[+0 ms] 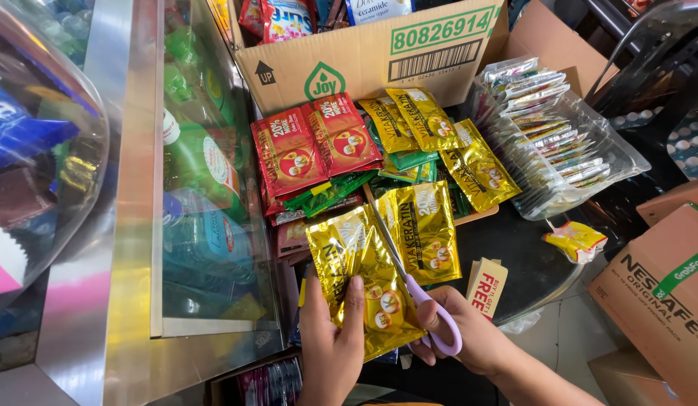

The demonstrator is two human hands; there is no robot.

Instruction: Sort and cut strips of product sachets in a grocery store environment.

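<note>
gold sachet strip (379,263) lies between my two hands, low in the middle of the view, over the edge of the dark round table (526,256). my left hand (330,342) pinches the near-left sachet, fingers closed flat on its foil face with the thumb behind it. my right hand (458,334) has its fingers through the lilac loops of the scissors (409,274), clamped on the handles; the blades run up along the seam between the two gold sachets, and i can't tell whether they are parted or shut.

i judge the strip light, thin and floppy, with a slick foil skin that would slide under a loose grip. each pouch looks soft and squashy, so i'd hold it by the flat sealed margin near the seam, not the puffed middle, keeping the foil taut for the blades.

its long axis runs left to right across my view, tilted a little, with each sachet standing top away from me, toward the cardboard box (364,56). more gold sachets (469,162) and red sachets (315,146) lie beyond, and a clear tray of sachets (559,139) sits to the right.
</note>
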